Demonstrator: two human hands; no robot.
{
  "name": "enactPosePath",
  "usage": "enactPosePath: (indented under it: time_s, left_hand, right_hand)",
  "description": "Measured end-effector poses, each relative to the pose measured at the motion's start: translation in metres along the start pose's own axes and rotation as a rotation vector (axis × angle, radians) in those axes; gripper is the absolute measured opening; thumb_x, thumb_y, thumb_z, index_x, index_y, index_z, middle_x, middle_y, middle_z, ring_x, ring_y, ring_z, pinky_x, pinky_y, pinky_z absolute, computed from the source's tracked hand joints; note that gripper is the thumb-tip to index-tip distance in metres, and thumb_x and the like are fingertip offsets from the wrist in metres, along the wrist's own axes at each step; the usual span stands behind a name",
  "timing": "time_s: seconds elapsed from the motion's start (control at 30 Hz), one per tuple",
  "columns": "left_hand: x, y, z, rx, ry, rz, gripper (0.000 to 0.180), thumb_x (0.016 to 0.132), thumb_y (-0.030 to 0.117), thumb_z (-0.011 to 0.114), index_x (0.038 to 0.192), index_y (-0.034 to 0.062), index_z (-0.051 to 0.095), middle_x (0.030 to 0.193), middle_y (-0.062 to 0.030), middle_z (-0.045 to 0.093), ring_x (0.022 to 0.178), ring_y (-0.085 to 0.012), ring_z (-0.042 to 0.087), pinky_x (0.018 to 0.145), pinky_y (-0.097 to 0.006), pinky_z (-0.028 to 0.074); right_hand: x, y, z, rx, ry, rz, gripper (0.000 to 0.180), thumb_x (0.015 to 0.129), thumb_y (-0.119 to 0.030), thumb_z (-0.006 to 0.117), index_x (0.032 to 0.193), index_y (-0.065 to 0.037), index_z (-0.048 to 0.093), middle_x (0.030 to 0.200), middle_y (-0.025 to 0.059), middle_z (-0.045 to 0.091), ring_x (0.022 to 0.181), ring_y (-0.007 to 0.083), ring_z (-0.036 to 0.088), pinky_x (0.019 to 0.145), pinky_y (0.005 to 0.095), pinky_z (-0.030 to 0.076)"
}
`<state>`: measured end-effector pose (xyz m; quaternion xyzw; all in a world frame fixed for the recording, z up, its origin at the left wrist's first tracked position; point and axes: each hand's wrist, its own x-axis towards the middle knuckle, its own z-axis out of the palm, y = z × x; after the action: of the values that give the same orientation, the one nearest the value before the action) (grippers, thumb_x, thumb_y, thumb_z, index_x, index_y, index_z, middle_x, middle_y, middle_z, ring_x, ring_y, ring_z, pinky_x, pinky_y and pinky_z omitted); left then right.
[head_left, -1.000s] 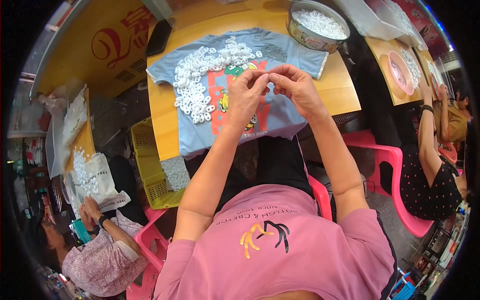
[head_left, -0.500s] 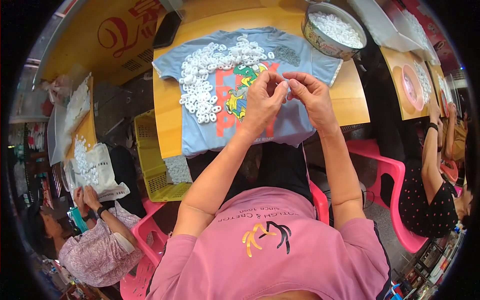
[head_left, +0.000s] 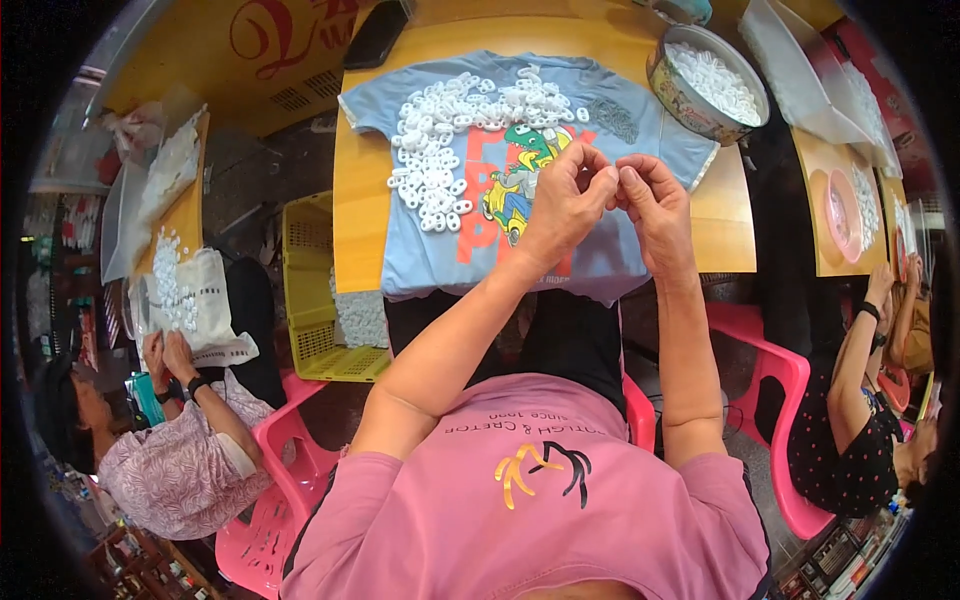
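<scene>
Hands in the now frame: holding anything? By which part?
Cannot tell for sure. Left hand and right hand meet fingertip to fingertip above the blue T-shirt; whatever is pinched there is hidden, too small to make out.

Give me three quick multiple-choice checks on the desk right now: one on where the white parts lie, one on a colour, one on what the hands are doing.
1. Where does the heap of small white parts lie?
A. On the light blue T-shirt
B. On the floor
C. On the pink chair

2. What colour is the crate left of the desk?
A. Red
B. Yellow
C. Black

3. How are the left hand and right hand placed?
A. Flat on the desk, far apart
B. Both in the round tin
C. Raised together, fingertips meeting

Key: 1 A, the heap covers the shirt's upper left part; 2 B, its slatted walls are yellow; 3 C, the fingertips pinch together above the shirt's print, and what they hold is too small to tell.
</scene>
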<state>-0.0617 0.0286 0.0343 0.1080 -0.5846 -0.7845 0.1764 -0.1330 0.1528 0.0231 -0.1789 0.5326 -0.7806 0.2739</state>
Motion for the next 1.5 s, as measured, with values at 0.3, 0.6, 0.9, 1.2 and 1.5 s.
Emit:
enactPosePath:
  time_s: [0.3, 0.6, 0.9, 1.2, 1.5]
  left_hand:
    - [0.004, -0.006, -0.006, -0.225, 0.049, -0.125, 0.011, 0.089, 0.011, 0.06, 0.089, 0.0012, 0.055, 0.072, -0.0009, 0.055, 0.053, -0.006, 0.048, 0.048, -0.021, 0.04]
    - [0.012, 0.002, -0.042, 0.709, 0.102, 0.265, 0.012, 0.085, 0.013, 0.065, 0.09, 0.0023, 0.065, 0.084, -0.0118, 0.063, 0.067, -0.0245, 0.063, 0.062, -0.036, 0.05]
    - [0.045, 0.011, -0.094, 1.327, 0.1, 0.489, 0.013, 0.083, 0.017, 0.067, 0.092, 0.0068, 0.068, 0.089, -0.0098, 0.064, 0.08, -0.0294, 0.063, 0.071, -0.039, 0.05]
    - [0.053, 0.017, -0.096, 1.42, 0.037, 0.408, 0.013, 0.083, 0.018, 0.067, 0.091, 0.0078, 0.068, 0.089, -0.0111, 0.064, 0.083, -0.0313, 0.064, 0.073, -0.04, 0.049]
    - [0.014, 0.037, -0.08, -0.003, -0.091, -0.198, 0.018, 0.093, 0.015, 0.062, 0.104, 0.0011, 0.06, 0.09, -0.0085, 0.068, 0.07, -0.0121, 0.063, 0.062, -0.024, 0.049]
  right_hand:
    - [-0.001, 0.0, 0.016, 0.066, 0.103, -0.064, 0.027, 0.096, -0.011, 0.059, 0.12, 0.0, 0.057, 0.09, 0.0009, 0.059, 0.077, 0.0084, 0.055, 0.07, 0.0248, 0.048]
    - [-0.001, 0.01, -0.005, 0.125, 0.045, -0.072, 0.018, 0.099, -0.015, 0.054, 0.111, -0.001, 0.057, 0.088, 0.0011, 0.055, 0.08, 0.0098, 0.054, 0.073, 0.0295, 0.05]
    - [-0.001, 0.021, -0.007, 0.169, 0.05, -0.033, 0.015, 0.097, -0.015, 0.057, 0.106, -0.003, 0.057, 0.092, 0.0032, 0.058, 0.081, 0.0113, 0.056, 0.074, 0.0291, 0.052]
    - [-0.001, 0.022, -0.007, 0.129, 0.038, -0.019, 0.015, 0.097, -0.014, 0.058, 0.106, -0.003, 0.058, 0.097, 0.0057, 0.062, 0.084, 0.012, 0.059, 0.077, 0.0303, 0.054]
    - [-0.006, 0.015, 0.008, -0.107, 0.052, -0.057, 0.02, 0.095, -0.013, 0.061, 0.109, 0.0, 0.061, 0.091, 0.0045, 0.064, 0.076, 0.0103, 0.061, 0.075, 0.0262, 0.053]
